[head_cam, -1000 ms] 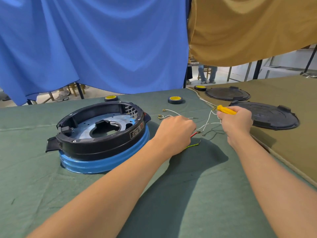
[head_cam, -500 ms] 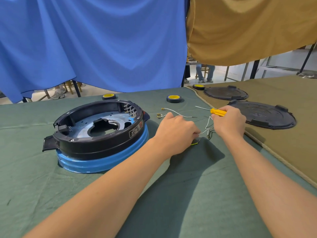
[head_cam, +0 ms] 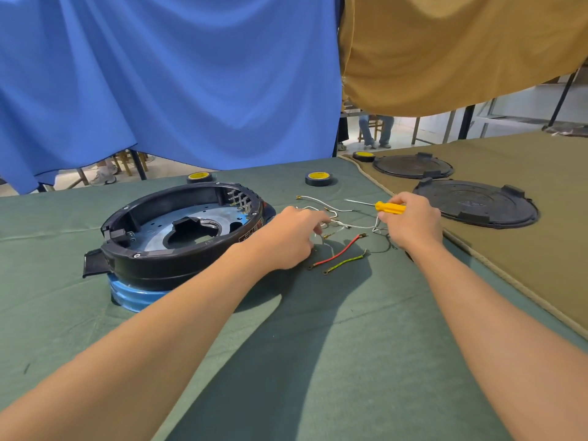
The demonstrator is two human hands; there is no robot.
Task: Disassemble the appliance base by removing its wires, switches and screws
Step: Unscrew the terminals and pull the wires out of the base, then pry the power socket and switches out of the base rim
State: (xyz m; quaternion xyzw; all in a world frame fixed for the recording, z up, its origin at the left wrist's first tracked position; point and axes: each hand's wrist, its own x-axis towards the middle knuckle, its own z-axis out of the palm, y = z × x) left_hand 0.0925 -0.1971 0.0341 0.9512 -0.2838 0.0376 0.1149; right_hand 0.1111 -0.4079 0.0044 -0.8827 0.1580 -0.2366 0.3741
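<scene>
While the appliance base [head_cam: 178,262] is parked on the bench [head_cam: 286,361] beside the loose wires [head_cam: 337,254], a floppy, featherlight white wire [head_cam: 353,225] is pinched by the left hand [head_cam: 292,240] and the yellow screwdriver [head_cam: 389,207] gripped by the right hand [head_cam: 413,227], so it's prob best taken at its crimped end

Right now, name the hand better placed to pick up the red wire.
Left. The left hand sits right beside the red wire; the right hand grips the yellow screwdriver.
</scene>
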